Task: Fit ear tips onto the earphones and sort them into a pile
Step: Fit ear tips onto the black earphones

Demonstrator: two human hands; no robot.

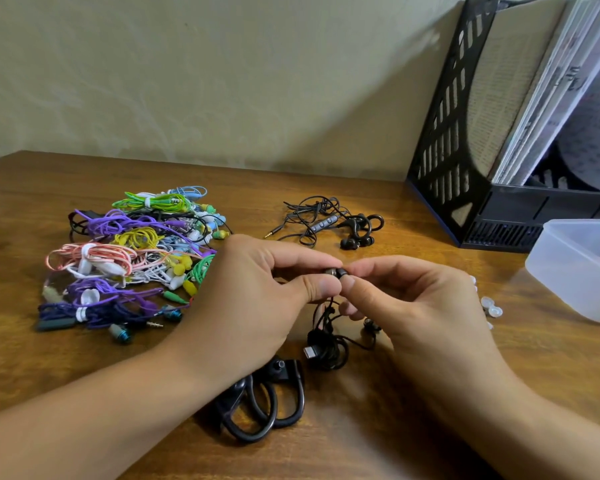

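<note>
My left hand pinches a small dark metal earbud between thumb and forefinger. My right hand pinches a black ear tip against that earbud's end. The earbud's black cable hangs down to a coiled bundle on the desk, with the second earbud lying beside it. A heap of colourful earphones lies to the left. Another black earphone set lies behind my hands.
Black ear-hook earphones lie near the front under my left forearm. Clear loose ear tips sit by a translucent plastic box at the right. A black file holder with papers stands at the back right on the wooden desk.
</note>
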